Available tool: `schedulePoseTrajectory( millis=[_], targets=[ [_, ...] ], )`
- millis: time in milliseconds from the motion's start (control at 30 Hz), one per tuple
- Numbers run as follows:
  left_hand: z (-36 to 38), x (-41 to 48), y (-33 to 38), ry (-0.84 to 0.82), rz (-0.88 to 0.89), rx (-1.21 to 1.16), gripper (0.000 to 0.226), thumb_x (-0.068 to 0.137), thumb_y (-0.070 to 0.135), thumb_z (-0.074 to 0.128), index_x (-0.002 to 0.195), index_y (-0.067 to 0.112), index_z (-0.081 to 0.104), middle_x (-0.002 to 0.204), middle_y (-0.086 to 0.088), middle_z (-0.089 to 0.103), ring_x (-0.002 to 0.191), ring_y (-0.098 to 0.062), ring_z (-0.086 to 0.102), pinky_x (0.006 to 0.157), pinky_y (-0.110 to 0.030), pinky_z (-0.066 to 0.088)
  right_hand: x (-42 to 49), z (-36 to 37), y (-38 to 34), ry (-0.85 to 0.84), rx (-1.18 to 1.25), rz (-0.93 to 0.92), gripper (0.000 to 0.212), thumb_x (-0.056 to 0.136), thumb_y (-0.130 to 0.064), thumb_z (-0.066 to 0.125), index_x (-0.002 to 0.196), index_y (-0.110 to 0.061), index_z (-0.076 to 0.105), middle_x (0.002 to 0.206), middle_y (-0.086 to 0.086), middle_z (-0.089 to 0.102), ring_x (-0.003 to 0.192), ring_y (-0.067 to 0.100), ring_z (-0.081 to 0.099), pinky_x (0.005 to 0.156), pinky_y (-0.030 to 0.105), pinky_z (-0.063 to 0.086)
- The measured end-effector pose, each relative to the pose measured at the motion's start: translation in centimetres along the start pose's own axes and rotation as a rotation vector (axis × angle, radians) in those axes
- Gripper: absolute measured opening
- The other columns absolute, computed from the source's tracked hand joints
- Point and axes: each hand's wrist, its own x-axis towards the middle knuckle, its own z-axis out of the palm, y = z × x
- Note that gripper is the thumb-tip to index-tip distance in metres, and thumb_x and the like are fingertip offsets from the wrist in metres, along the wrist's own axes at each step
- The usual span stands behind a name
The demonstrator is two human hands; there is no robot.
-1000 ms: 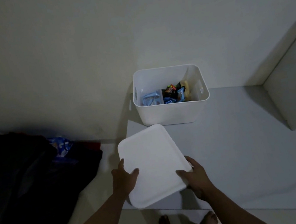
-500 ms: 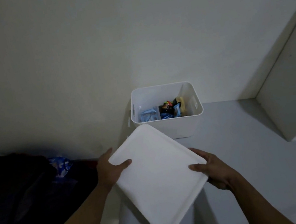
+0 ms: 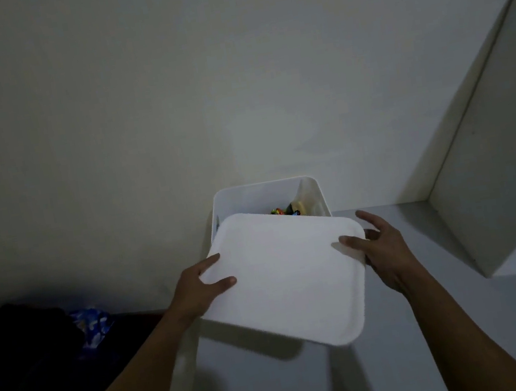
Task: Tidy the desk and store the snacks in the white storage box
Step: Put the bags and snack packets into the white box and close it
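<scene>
Since the earlier frame, the white lid is advancing over the white storage box; the left hand and right hand are clamping its edges. Its tilt is risking a misseated, jammed corner.

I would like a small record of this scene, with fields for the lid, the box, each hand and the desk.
lid: white lid, held tilted in front of the box, not yet seated
box: white storage box, open at the back, against the wall
contents: snacks, partly hidden by the lid
left hand: left hand grips the lid's left edge
right hand: right hand grips the lid's right edge
desk: desk, grey
</scene>
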Motion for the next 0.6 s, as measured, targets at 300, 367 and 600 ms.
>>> schedulePoseTrajectory(
  millis=[300, 367, 600],
  targets=[
    [3.9, 2.3, 5.5, 0.364, -0.025, -0.197, 0.083, 0.059, 0.028, 0.095, 0.134, 0.017, 0.06, 0.131, -0.006, 0.062, 0.109, -0.016, 0.061, 0.098, -0.029, 0.048, 3.5, -0.2, -1.1, -0.043, -0.407, -0.215, 0.091, 0.064, -0.021, 0.092, 0.143, -0.019, 0.046, 0.142, 0.002, 0.049, 0.124, 0.023, 0.051, 0.105, 0.043, 0.047],
    [4.5, 3.3, 6.7, 0.428, -0.016, -0.184, 0.082, 0.061, 0.025, 0.094, 0.134, 0.012, 0.059, 0.129, -0.01, 0.064, 0.104, -0.014, 0.06, 0.095, -0.025, 0.046, 4.8, -0.5, -1.3, -0.094, -0.521, -0.199, 0.099, 0.063, -0.028, 0.093, 0.147, -0.017, 0.042, 0.147, 0.004, 0.045, 0.132, 0.024, 0.046, 0.111, 0.041, 0.04],
    [6.1, 7.3, 7.8, 0.324, -0.081, 0.051, 0.11, 0.059, 0.042, 0.093, 0.15, 0.017, 0.037, 0.145, -0.014, 0.033, 0.136, -0.026, 0.036, 0.114, -0.033, 0.031, 10.9, -0.3, -2.4, -0.204, -0.767, -0.253, 0.104, 0.073, -0.028, 0.087, 0.154, -0.01, 0.025, 0.157, 0.011, 0.025, 0.144, 0.023, 0.029, 0.114, 0.027, 0.025]
  ],
)
